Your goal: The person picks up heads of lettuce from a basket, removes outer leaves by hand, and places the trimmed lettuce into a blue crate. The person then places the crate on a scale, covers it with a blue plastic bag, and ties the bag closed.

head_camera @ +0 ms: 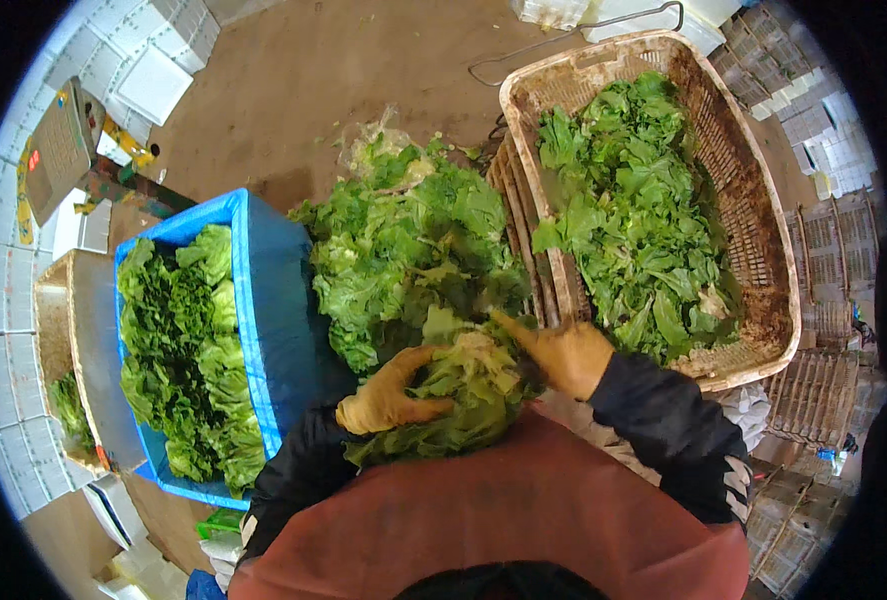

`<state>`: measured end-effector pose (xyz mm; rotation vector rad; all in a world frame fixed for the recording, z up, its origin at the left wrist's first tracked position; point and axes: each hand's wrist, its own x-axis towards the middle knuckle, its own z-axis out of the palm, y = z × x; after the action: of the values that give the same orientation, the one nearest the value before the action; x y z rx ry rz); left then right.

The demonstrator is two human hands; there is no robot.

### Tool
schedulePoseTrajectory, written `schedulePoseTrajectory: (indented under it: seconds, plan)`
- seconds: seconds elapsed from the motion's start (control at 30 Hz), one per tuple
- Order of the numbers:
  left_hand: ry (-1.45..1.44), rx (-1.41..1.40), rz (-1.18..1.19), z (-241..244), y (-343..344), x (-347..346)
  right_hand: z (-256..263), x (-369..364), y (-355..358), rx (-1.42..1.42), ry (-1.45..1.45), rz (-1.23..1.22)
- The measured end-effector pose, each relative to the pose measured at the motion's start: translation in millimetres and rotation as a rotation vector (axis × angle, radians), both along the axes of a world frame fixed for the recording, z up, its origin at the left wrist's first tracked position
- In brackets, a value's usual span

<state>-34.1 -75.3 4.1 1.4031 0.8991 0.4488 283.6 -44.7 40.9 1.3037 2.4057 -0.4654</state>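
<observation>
A head of leafy lettuce (481,375) is held against the red apron by my left hand (391,397), which wears a yellowish glove. My right hand (571,356), gloved alike, is at the right of the head with fingers reaching over its top; blur hides what they grip, if anything. Just beyond lies a pile of lettuce leaves (406,247). The blue plastic crate (241,300) at the left holds rows of lettuce heads (180,360). Loose green leaves (638,217) fill much of the dirty white plastic basket (777,300) at the right.
A weighing scale's display unit (60,161) stands at the upper left, past the blue crate. White foam boxes (154,82) are stacked along the left. Slatted crates (811,382) stand at the far right. A bent metal rod (533,49) lies beyond the basket on the brown floor (278,82).
</observation>
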Motion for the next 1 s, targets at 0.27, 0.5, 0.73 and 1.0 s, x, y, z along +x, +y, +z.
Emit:
schedulePoseTrajectory:
  seconds: [0.27, 0.5, 0.73, 1.0]
  plan:
    - [-0.045, -0.447, -0.010, -14, 9, -13, 23, -15, 6, -0.163, 0.560, 0.040]
    - [-0.186, 0.077, -0.109, -47, -1, -32, -17, -60, 0, -0.201, 1.340, -0.360]
    - [-0.574, -0.396, 0.753, -35, -7, -2, -71, -60, -12, -0.706, 1.275, -0.767]
    - [0.426, 0.601, 0.519, -12, 48, -38, -84, -67, -13, -0.990, 1.646, -1.029]
